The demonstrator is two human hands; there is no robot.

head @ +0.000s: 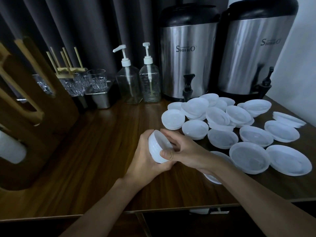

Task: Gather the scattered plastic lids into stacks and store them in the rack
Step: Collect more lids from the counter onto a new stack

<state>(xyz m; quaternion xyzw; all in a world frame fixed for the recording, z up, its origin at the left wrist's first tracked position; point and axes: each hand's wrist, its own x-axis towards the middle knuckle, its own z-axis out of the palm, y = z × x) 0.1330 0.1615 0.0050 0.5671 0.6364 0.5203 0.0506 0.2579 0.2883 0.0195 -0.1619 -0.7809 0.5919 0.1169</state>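
Centrally — ribbed white lid stack

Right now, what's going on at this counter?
A person is holding a small stack of white lids with both hands just above the wooden counter. The left hand cups it from the left side, and the right hand grips its open end, thumb on the near edge. Many more loose lids lie scattered to the right, in front of two steel dispensers. The wooden rack stands at the far left, away from the hands, so the stack is not yet stored.
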